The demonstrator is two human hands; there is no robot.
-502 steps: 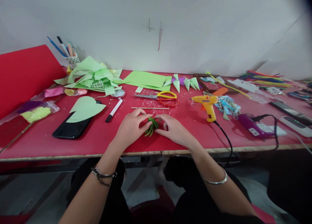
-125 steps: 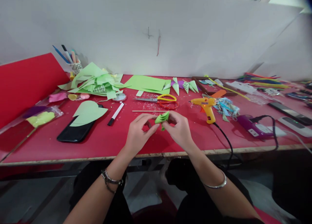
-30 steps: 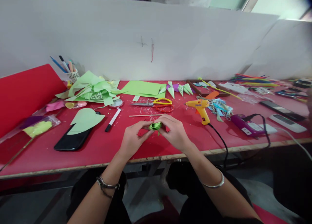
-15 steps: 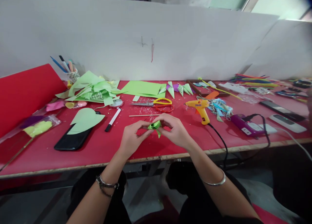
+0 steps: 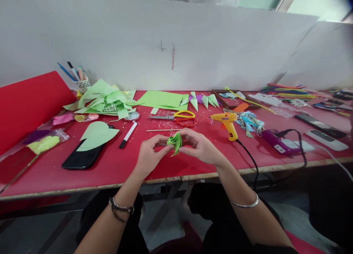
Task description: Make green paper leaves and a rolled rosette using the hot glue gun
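Note:
A small green rolled paper piece [image 5: 175, 141], curled in layers, is held up over the front of the red table. My left hand [image 5: 151, 152] pinches its left side between thumb and fingers. On the other side, my right hand [image 5: 197, 147] has its fingers curled around the paper's right edge, the thumb a little lower. Just beyond the hands lies a thin stick [image 5: 162, 130]. Behind it are scissors [image 5: 176, 116] with yellow and red handles.
To the right, a yellow glue gun [image 5: 226, 122] trails a black cord beside a purple power box [image 5: 280, 140]. At left are a marker [image 5: 128, 135], a phone [image 5: 82, 158] under a green paper heart [image 5: 97, 136], and piled green paper [image 5: 102, 99]. Paper cones [image 5: 194, 101] lie behind.
The curled green paper has turned and fanned wider, showing more of its layers. The right thumb has shifted slightly away from it. The left hand has barely moved.

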